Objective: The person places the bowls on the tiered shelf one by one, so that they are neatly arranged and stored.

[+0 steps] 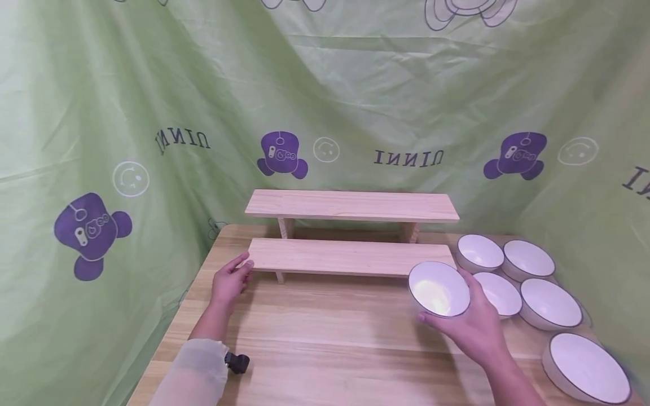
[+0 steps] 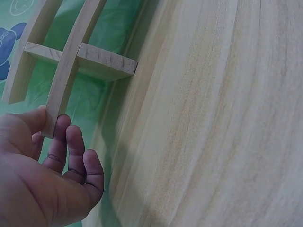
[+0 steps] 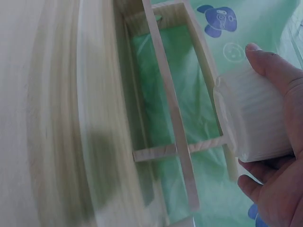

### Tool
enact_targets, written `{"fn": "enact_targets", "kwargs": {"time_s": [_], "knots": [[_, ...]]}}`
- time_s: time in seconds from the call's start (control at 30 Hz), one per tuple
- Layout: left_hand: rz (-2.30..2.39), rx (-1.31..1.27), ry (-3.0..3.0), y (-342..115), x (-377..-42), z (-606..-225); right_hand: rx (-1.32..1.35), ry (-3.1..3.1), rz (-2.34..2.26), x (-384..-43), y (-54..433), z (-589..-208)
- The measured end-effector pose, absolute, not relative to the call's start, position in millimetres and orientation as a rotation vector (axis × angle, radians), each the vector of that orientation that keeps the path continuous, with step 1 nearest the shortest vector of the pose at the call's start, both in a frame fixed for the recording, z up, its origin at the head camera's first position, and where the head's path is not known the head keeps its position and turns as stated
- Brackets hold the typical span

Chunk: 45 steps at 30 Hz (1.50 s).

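Note:
My right hand grips a white bowl with a dark rim, thumb on one side and fingers on the other. The bowl is held up near the right end of a two-tier wooden shelf, its mouth tilted toward the head camera. In the right wrist view the ribbed outer wall of the bowl shows between thumb and fingers. My left hand is at the left end of the shelf's lower board. Seen from the left wrist, the thumb and index finger pinch that board end, the other fingers loosely bent.
Several more white bowls stand at the right of the wooden table; one bowl is nearest the front right. The upper board is behind and above the lower one. A green printed curtain surrounds the table.

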<state>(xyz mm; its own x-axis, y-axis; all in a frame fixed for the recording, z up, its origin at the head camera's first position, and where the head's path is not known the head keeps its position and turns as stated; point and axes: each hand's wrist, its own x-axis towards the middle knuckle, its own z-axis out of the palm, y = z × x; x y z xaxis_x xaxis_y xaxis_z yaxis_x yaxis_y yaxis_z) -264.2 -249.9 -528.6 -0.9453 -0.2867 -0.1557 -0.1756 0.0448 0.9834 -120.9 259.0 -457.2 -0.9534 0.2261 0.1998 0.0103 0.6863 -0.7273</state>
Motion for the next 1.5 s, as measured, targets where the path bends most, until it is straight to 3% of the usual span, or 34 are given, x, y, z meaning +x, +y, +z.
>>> {"fn": "enact_targets", "kwargs": {"time_s": [1.5], "knots": [[-2.112,0.479,-2.256,-252.6,-269.7,-524.6,0.033,-2.607,1.280,-177.8,190.0,-430.9]]}}
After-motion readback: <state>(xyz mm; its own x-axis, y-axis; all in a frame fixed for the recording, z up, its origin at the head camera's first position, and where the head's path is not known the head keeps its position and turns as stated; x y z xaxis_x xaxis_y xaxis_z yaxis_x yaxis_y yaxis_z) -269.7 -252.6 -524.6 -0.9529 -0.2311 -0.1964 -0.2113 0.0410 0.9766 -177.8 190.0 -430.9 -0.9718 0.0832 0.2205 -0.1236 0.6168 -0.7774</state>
